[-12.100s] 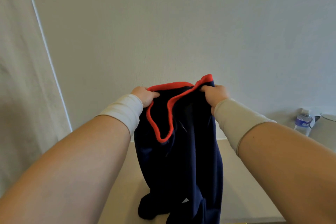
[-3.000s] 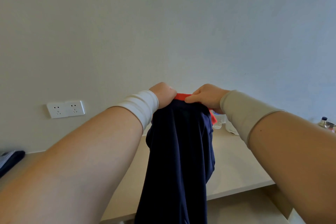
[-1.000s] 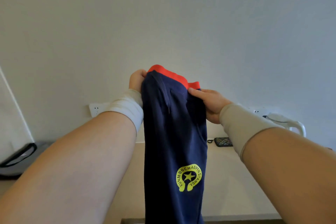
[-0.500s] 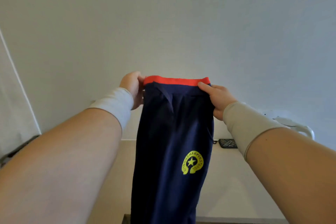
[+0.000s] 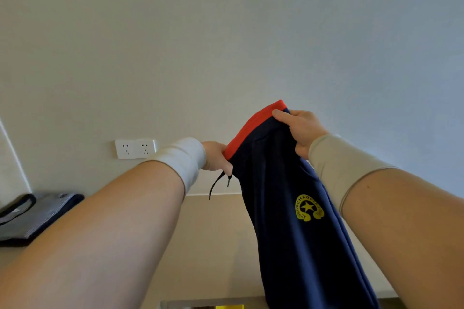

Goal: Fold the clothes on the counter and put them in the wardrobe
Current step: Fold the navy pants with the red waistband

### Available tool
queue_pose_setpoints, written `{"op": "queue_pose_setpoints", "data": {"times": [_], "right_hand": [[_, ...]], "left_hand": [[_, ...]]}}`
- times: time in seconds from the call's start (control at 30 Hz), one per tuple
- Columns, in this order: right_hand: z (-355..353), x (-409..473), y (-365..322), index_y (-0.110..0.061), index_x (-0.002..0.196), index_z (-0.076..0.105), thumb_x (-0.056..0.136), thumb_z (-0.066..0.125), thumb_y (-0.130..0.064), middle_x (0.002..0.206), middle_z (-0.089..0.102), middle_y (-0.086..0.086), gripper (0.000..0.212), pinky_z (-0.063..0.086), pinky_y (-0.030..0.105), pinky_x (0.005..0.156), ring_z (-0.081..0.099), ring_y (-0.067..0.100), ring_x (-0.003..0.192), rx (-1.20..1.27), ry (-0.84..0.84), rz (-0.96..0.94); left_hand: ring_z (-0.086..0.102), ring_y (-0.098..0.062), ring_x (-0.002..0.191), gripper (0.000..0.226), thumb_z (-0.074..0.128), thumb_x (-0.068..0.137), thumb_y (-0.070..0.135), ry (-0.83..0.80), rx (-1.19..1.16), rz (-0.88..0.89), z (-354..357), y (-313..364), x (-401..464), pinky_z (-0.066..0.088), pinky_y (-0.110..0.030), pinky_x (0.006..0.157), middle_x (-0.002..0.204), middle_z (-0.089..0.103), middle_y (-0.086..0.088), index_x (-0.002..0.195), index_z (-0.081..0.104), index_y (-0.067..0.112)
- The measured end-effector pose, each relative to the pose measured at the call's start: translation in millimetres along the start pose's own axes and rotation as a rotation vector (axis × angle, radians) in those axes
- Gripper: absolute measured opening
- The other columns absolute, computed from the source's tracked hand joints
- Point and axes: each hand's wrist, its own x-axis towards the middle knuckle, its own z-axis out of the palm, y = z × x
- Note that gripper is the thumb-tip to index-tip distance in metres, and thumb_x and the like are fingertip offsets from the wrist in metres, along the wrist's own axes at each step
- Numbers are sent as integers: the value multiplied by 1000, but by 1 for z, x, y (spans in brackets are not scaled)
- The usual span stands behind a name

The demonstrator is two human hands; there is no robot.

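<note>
Both hands, left hand [image 5: 216,155] and right hand [image 5: 300,128], pinch the navy trousers [image 5: 281,195] by the waistband.

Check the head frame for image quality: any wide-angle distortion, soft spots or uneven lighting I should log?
Head view: wide-angle stretch swells both forearms at the lower corners. Light is soft and even, the wall shading bluer toward the right. The yellow logo on the navy trousers is slightly soft, its letters only partly legible. Left hand and right hand at the red waistband read clearly; no glare.
</note>
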Motion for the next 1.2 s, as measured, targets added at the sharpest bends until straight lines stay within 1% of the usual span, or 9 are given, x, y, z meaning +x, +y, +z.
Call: {"op": "queue_pose_setpoints", "data": {"times": [0.2,0.4,0.5,0.77,0.83,0.9,1.0,1.1,1.2], "right_hand": [[-16,1,-10,-5,95,71,91,66,-22,98,73,17,18,58,44,84,71,31,93,56,104,-26],[-39,5,6,-12,75,60,88,60,-36,70,55,6,26,46,35,66,55,24,70,-293,329,-94],[-38,0,9,-4,86,58,97,49,-27,73,52,7,27,39,33,64,48,23,69,-518,346,-147],[-21,0,5,-1,87,61,95,52,-23,67,49,5,25,37,30,60,46,20,65,-478,294,-199],[-13,2,2,4,89,62,94,55,-23,70,49,7,28,38,31,61,46,19,65,-376,286,-200],[-7,3,-2,6,90,61,90,58,-25,72,50,7,31,39,33,62,46,19,66,-256,284,-195],[-1,10,-4,1,85,63,79,60,-31,75,55,7,32,45,38,66,53,21,71,-166,249,-169],[4,14,3,-7,81,67,80,59,-24,77,59,9,19,50,41,70,56,23,73,-191,206,-163],[11,15,4,-20,85,66,88,55,-10,80,64,2,16,53,41,78,60,23,79,-259,198,-201]], "left_hand": [[66,-14,103,42,53,88,10,-121,-507,51,23,18,11,52,-45,91,124,63,5,127,56,25],[57,-28,81,20,40,94,13,231,-276,19,-8,26,11,49,-32,67,82,59,-10,85,57,8],[47,-27,68,28,45,92,19,423,-255,47,-23,21,15,37,-30,59,69,50,-9,66,49,8],[46,-21,74,8,48,88,10,859,-559,56,-24,8,19,34,-29,66,77,46,4,95,47,13],[52,-23,83,28,55,86,22,845,-804,-15,-23,2,20,41,-29,74,91,54,1,110,45,11],[61,-25,93,61,68,72,46,591,-1030,-55,-19,-8,18,49,-33,88,108,64,-5,116,51,6],[66,-24,96,36,68,88,35,227,-1118,-5,-8,-18,5,52,-37,86,107,69,-9,110,62,7],[64,-25,104,17,57,96,30,338,-1092,104,-11,-27,8,52,-41,89,111,68,-6,109,61,20],[65,-26,105,34,65,81,43,522,-949,161,-24,-34,0,50,-45,97,110,69,-3,110,61,25]]}}
